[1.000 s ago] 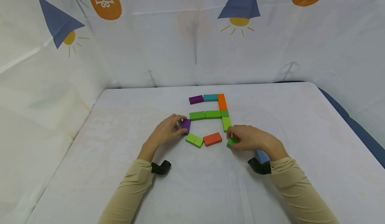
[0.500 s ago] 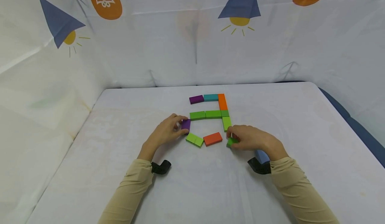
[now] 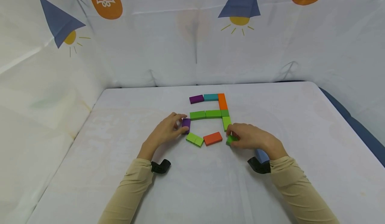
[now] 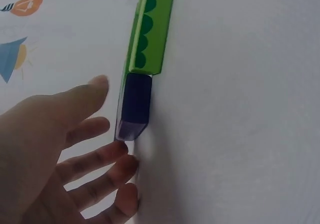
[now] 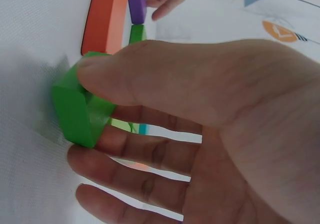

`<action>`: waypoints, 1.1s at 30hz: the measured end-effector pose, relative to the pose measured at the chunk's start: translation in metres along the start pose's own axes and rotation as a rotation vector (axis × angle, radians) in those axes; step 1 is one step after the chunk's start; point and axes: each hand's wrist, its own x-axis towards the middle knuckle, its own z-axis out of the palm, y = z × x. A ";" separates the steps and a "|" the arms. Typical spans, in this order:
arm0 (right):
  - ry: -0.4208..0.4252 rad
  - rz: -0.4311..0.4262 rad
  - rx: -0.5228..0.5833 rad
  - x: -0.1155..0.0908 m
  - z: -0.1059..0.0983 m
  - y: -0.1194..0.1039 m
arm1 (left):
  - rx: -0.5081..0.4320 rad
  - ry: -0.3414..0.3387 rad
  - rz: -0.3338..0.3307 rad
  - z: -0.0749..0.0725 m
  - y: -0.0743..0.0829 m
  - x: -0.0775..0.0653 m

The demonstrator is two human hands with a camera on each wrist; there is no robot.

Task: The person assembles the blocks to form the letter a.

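My left hand [image 3: 168, 130] lies around the purple block [image 3: 186, 125], its fingers loosely bent. In the left wrist view a gap shows between the thumb [image 4: 100, 87] and that block. My right hand [image 3: 252, 137] pinches a green block [image 5: 75, 104] between thumb and fingers; in the head view the hand partly covers it. The green block stands apart from the orange-red block [image 3: 213, 138] to its left and close below the light green block [image 3: 226, 123]. A light green block [image 3: 195, 139] lies below the purple one.
Further back lie two green blocks in a row [image 3: 205, 115], an orange block [image 3: 222, 101], a teal block [image 3: 211, 97] and a dark purple block [image 3: 197, 99]. Something blue [image 3: 262, 155] shows beneath my right wrist. A white curtain [image 3: 168, 50] hangs behind the table.
My left index fingertip has shifted slightly away from the purple block's far end. The right hand keeps its pinch on the green block, almost in place. The other blocks lie as before.
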 end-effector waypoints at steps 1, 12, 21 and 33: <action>0.007 0.002 0.002 0.000 0.000 0.000 | 0.000 0.008 0.003 0.000 0.000 0.000; 0.088 0.002 -0.028 0.006 0.000 0.000 | -0.009 0.226 0.248 0.010 0.027 0.000; 0.166 -0.011 -0.062 0.007 0.003 -0.003 | 0.144 0.104 0.362 0.036 0.064 -0.005; 0.193 0.006 -0.080 0.009 0.012 -0.007 | 0.246 0.030 0.339 0.042 0.065 -0.010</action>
